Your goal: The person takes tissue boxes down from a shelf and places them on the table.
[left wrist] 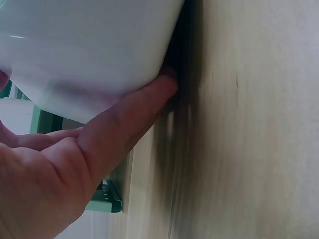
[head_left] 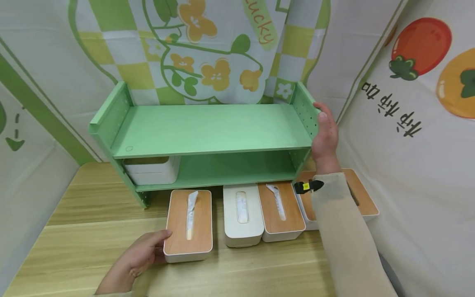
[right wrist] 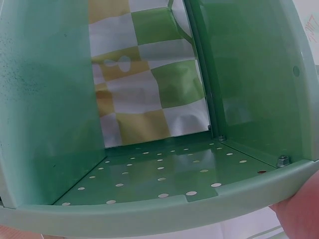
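Note:
A tissue box with a wood-look lid (head_left: 202,218) and white sides is at the front left of the table. My left hand (head_left: 144,251) grips its near left corner; in the left wrist view a finger (left wrist: 132,112) reaches under the white box (left wrist: 94,45), whose lower edge is tilted up off the wood. A tissue strip lies in the lid's slot. My right hand (head_left: 326,136) holds the right side panel of a green two-tier shelf (head_left: 211,128), fingertips at its top edge. The right wrist view shows the perforated side panel (right wrist: 144,184) and part of that hand (right wrist: 301,209).
Beside the held box stand a white tissue box (head_left: 231,231) and a wood-lidded one (head_left: 282,214), by the shelf's front. More wood-lidded boxes (head_left: 361,194) sit at the right, partly behind my sleeve. A white box (head_left: 156,171) occupies the lower tier's left end. Printed curtains (head_left: 222,49) hang behind.

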